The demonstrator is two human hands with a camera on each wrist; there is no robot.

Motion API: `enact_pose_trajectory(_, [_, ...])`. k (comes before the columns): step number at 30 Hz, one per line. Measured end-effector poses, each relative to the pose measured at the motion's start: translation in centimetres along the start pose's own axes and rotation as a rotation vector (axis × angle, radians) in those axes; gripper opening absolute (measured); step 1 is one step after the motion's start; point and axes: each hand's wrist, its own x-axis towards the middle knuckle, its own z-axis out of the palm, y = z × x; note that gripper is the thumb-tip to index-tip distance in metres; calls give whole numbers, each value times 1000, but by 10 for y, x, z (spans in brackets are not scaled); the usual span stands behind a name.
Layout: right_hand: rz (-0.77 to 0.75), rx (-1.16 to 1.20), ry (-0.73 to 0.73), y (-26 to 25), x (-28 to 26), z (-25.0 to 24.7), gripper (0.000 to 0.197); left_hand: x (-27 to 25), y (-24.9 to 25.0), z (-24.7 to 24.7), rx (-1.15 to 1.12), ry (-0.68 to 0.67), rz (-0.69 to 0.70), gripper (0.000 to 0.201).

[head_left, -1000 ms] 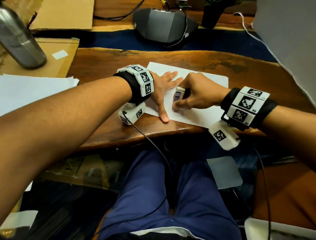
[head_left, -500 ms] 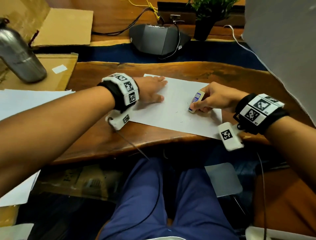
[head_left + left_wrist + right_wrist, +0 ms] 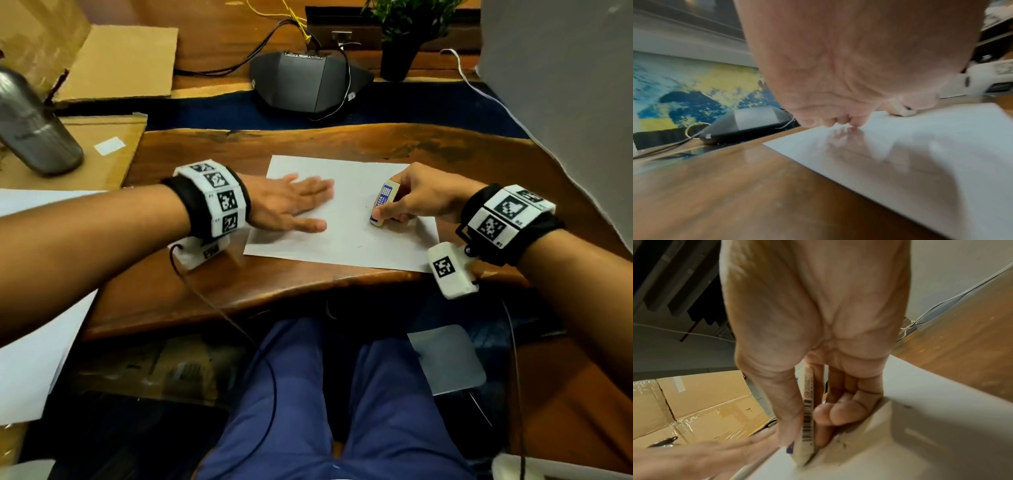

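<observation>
A white sheet of paper [image 3: 346, 240] lies on the wooden desk [image 3: 239, 284]. My left hand [image 3: 291, 205] lies flat on the sheet's left part, fingers straight and pointing right. My right hand [image 3: 411, 200] pinches a white eraser [image 3: 383, 204] with a blue printed sleeve, its lower end touching the paper. In the right wrist view the eraser [image 3: 807, 418] shows a barcode, held between thumb and fingers, its tip on the paper [image 3: 900, 443]. The left wrist view shows my left hand [image 3: 838, 73] over the paper [image 3: 920, 154], with the eraser [image 3: 900, 108] beyond it.
A steel bottle [image 3: 30, 126] stands at the far left on cardboard [image 3: 102, 161]. A black conference speaker [image 3: 308, 82] with cables and a potted plant [image 3: 400, 41] sit at the back. More white sheets [image 3: 34, 342] lie to the left. My legs are below the desk edge.
My left hand has slid left and turned so its fingers point right across the sheet. My right hand with the eraser has moved right, away from the left hand.
</observation>
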Motion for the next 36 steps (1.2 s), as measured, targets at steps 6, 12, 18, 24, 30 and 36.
enact_pose_trajectory(6, [-15, -28, 0, 2, 1, 0, 18, 6, 14, 8, -127, 32, 176, 83])
enact_pose_trajectory(12, [-43, -178, 6, -10, -1, 0, 22, 26, -10, -13, -207, -46, -220, 144])
enact_pose_trajectory(18, [-172, -293, 141, -53, 29, 5, 23, 34, -12, -16, -237, -58, -274, 161])
enact_pose_trajectory(24, [-282, -436, 232, -63, 46, 19, 23, 31, -9, -18, -228, -40, -287, 151])
enact_pose_trajectory(30, [-271, -398, 55, -64, 45, 14, 21, 31, -7, -21, -222, -64, -299, 154])
enact_pose_trajectory(36, [-289, -436, 174, -62, 47, 16, 23, 31, -7, -20, -204, -70, -305, 155])
